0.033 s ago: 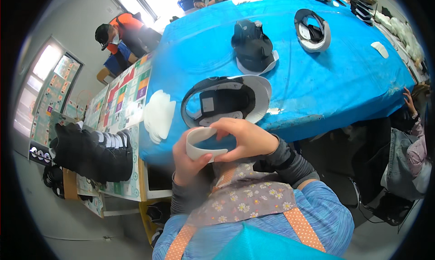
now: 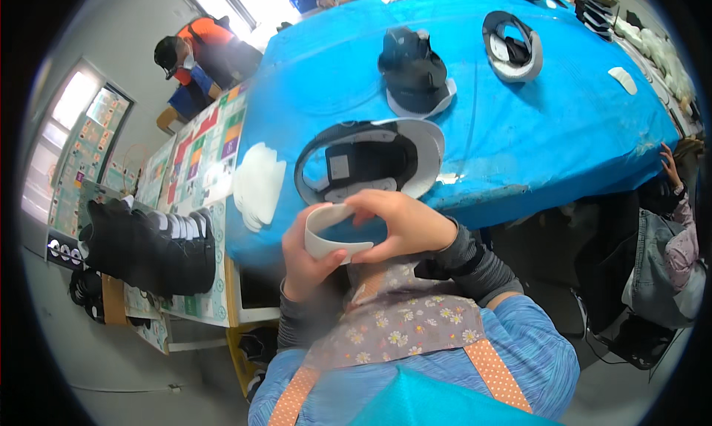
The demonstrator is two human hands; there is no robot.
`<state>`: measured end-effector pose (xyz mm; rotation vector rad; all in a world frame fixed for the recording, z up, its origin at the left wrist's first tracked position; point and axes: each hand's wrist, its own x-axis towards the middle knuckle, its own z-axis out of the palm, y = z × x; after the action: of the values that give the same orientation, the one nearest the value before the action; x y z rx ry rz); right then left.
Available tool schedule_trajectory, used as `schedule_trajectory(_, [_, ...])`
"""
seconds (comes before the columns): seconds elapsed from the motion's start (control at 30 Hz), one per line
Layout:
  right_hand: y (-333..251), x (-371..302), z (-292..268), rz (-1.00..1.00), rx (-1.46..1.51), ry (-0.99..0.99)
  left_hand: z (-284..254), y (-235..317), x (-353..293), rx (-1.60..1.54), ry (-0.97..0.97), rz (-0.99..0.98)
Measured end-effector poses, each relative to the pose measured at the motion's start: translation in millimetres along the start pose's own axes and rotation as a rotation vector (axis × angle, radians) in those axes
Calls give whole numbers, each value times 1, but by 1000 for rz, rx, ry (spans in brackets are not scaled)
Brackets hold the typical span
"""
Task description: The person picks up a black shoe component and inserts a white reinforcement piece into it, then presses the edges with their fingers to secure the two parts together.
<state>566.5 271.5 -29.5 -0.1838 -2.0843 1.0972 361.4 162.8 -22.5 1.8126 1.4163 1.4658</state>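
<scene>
Both my hands are closed on a white curved strip (image 2: 319, 234), bent into a ring with a gap on its near right side. My left hand (image 2: 300, 257) grips its left side, thumb on the outer face. My right hand (image 2: 409, 222) pinches its right part between thumb and fingers. Just beyond my hands, an upturned dark cap (image 2: 425, 162) with a grey-white brim lies on the blue-covered table (image 2: 334, 77), showing its inside and a black panel with a pale label. To its left is a fanned stack of white leaf-shaped pieces (image 2: 257, 185).
Farther off lie a black cap (image 2: 413, 70), another upturned cap (image 2: 519, 62) and one white piece (image 2: 623, 80). A row of nested black caps (image 2: 148, 248) stands on the patterned table at left. Co-workers are at left (image 2: 215, 47), across the table, and at right (image 2: 660, 263).
</scene>
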Motion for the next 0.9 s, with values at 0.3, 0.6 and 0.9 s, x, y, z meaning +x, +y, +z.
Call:
schedule_trajectory(0.3, [23, 0, -21, 115, -136, 307, -1, -66, 30, 59, 560, 64])
schedule_trajectory(0.6, [29, 13, -43, 41, -388, 435, 5, -150, 43, -194, 280, -48])
schedule_trajectory(0.9, [-10, 20, -52, -81, -467, 348, -78, -59, 76, 76, 129, -368])
